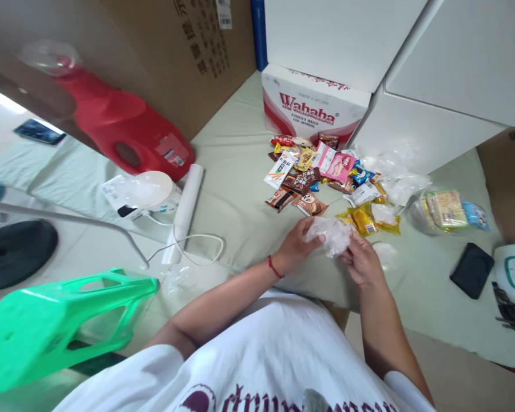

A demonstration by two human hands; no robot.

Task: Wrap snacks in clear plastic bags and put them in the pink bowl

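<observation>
Two-handed, pinching crumpled clear plastic [335, 235] between nearly closed, bare left hand [298, 250] and right hand [364, 262]; hiding some fingertips, partly covering shiny yellow packets [364, 220].

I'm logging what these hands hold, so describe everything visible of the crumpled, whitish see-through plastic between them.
The crumpled, whitish see-through plastic looks like thin, soft film, bunched into a loose, wrinkled wad with no readable print. The bare left hand pinches its left end, the bare right hand its right. It lies nearer the wearer than the multicoloured pile of snack packets. Whether it touches the shiny yellow packets beyond, or contains anything, is unclear.
</observation>
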